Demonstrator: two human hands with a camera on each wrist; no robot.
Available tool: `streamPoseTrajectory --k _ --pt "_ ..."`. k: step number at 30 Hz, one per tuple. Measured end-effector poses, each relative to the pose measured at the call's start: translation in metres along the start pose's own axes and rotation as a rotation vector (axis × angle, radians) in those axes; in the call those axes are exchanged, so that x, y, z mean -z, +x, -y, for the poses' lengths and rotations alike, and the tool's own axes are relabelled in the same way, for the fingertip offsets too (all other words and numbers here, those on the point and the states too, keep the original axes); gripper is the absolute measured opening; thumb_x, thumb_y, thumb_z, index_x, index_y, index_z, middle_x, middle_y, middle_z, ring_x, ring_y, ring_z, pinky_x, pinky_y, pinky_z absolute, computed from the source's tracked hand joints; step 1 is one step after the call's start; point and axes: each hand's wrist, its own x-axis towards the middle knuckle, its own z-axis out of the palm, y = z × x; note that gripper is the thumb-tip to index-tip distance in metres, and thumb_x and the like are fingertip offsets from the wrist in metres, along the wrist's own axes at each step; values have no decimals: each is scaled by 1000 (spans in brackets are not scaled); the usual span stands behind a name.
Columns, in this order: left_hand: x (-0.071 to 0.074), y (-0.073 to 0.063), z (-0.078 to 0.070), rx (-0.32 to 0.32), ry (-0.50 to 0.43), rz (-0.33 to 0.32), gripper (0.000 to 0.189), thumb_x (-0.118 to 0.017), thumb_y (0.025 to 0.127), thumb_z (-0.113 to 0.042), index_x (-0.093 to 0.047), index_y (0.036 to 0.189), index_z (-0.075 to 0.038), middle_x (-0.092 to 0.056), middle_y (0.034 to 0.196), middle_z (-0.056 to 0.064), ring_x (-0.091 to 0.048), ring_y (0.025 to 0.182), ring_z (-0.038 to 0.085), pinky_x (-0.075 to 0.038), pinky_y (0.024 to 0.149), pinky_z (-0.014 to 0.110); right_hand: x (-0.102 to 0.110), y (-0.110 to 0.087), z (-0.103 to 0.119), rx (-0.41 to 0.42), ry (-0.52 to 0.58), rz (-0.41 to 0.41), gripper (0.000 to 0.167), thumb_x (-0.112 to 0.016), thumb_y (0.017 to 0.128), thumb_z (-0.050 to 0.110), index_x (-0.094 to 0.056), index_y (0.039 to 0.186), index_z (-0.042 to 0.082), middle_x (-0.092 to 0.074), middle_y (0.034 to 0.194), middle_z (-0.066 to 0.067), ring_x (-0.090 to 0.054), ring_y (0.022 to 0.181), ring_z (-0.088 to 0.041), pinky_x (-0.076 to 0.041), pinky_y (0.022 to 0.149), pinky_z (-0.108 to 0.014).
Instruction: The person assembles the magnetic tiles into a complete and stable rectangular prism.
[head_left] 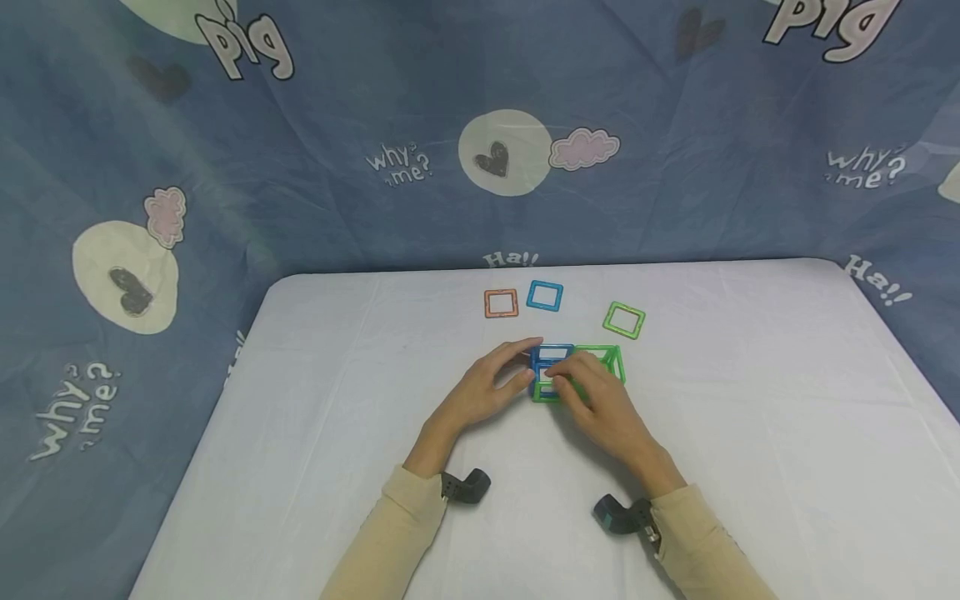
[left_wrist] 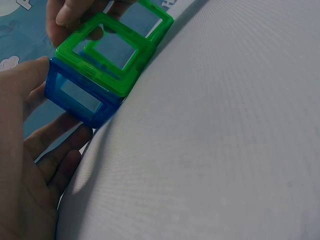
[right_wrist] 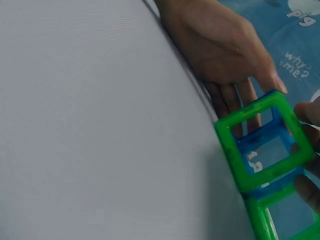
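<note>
A small structure of square magnetic tiles stands on the table, with blue tiles (head_left: 557, 347) at the left and green tiles (head_left: 618, 364) at the front and right. My left hand (head_left: 483, 387) holds its left end, thumb at the upper corner of a blue tile (left_wrist: 75, 111) and the other fingers behind and low. With curled fingertips, my right hand (head_left: 603, 408) grips the top edge of the front green square (right_wrist: 232, 155). Part of the structure's right side is hidden behind the right hand in the head view.
Behind the structure lie a loose orange square tile (head_left: 501, 315), a blue one (head_left: 546, 283) and, farther right, a green one (head_left: 628, 307). A white cloth covers the table (head_left: 337, 375). A blue printed curtain (head_left: 337, 217) hangs at the table's back edge.
</note>
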Motion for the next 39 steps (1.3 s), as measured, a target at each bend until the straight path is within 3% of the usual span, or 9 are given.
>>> streamPoseTrajectory --k 14,21,29,39 --pt "0 0 -1 16 -18 3 50 -51 95 -41 -38 143 -34 -48 140 -9 -44 132 8 -34 113 31 15 3 2 6 52 -71 13 -55 95 9 -64 103 12 -62 101 3 -55 97 -8 -47 86 -26" --pt "-1 0 -1 2 -21 -2 51 -53 95 -40 -38 143 -32 -49 140 -8 -45 132 9 -34 114 32 20 4 -4 10 59 -113 12 -55 94 8 -65 101 9 -62 101 3 -56 101 -10 -45 92 -21" --pt "0 0 -2 8 -4 4 51 -51 96 -41 -37 143 -34 -50 139 -8 -43 133 9 -32 115 33 40 5 -18 22 51 -272 16 -57 90 -4 -65 99 5 -62 98 -7 -54 96 -15 -44 85 -20" --pt "0 0 -2 11 2 7 51 -52 96 -40 -37 144 -33 -51 137 -8 -43 132 9 -32 115 33 58 0 -42 -72 19 -346 15 -55 92 0 -66 100 4 -63 98 -8 -54 94 -9 -43 82 -17"
